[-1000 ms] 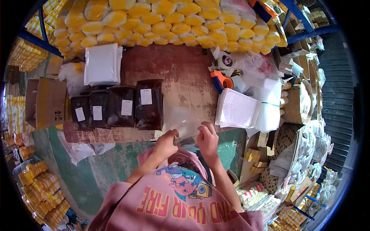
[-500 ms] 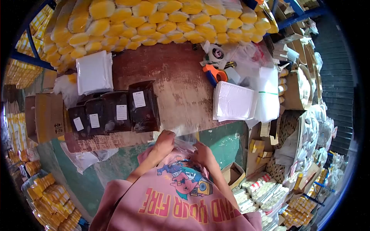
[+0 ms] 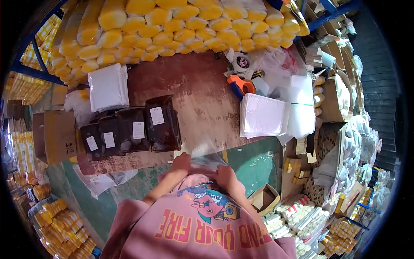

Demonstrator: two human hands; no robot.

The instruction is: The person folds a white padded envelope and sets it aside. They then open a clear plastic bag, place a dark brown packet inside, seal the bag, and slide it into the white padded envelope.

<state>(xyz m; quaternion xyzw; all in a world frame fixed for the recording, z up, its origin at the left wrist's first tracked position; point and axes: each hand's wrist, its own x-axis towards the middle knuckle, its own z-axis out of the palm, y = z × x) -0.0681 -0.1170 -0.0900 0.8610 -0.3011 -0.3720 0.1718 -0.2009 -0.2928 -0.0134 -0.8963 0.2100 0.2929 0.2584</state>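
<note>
A clear plastic bag (image 3: 207, 162) is stretched between my hands at the table's front edge. My left hand (image 3: 181, 163) is closed on its left side, and my right hand (image 3: 224, 176) is closed on its right side. Left of my hands, several dark packs (image 3: 161, 129) with white labels stand in an overlapping row on the worn red table (image 3: 198, 103). Behind them lies a stack of white packets (image 3: 108, 87). To the right are a stack of white sheets (image 3: 263, 115) and a pile of clear bags (image 3: 301, 108) with a green band.
An orange and blue tape dispenser (image 3: 241, 86) and a tape roll (image 3: 240, 62) lie at the back right. Yellow-ended bundles (image 3: 181, 26) are piled along the back. A cardboard box (image 3: 54, 136) stands at the left, and an open box (image 3: 264, 199) is low on the right.
Both hands have moved slightly down in the view, with the clear bag still between them. The table and its items appear shifted a little as the camera view tilts.
</note>
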